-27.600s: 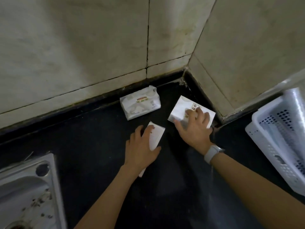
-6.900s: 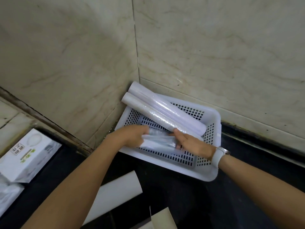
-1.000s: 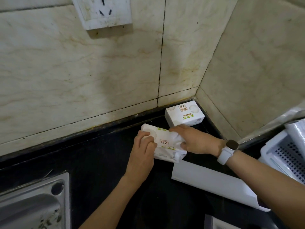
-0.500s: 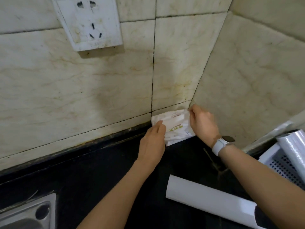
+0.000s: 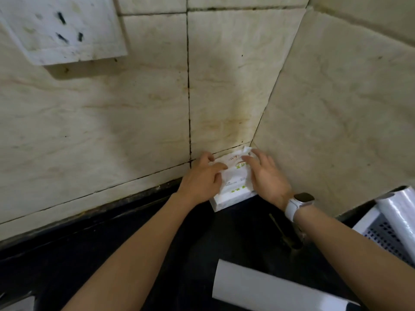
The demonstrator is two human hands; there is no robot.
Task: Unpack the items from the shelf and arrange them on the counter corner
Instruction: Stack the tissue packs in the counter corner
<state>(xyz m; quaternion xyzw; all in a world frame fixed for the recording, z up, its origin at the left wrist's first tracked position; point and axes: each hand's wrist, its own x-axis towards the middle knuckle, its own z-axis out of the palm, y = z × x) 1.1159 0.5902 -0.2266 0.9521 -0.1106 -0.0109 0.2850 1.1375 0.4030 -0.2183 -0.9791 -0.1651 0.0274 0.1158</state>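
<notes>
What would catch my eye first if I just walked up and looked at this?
Two hands, the left hand and the right hand, rest on a soft white packet stacked on a white box in the tiled corner of a black counter. A grubby wall socket hangs at upper left, and a white roll lies nearest you.

Taking the wall corner (image 5: 253,140) as the mark, two white packs are stacked right in it: one soft tissue pack (image 5: 235,173) on top and one box (image 5: 233,199) beneath, only its front edge showing. Two hands lie on the top pack, the left hand (image 5: 203,178) and the right hand (image 5: 267,176). One watch (image 5: 299,203) sits on the right wrist. One white paper roll (image 5: 276,290) lies on the desk (image 5: 112,254), nearer the viewer than the corner. To the right of the corner stands one white basket (image 5: 370,225) with one film-wrapped roll (image 5: 399,218) in it. One wall socket (image 5: 60,28) hangs up and left of the corner.
</notes>
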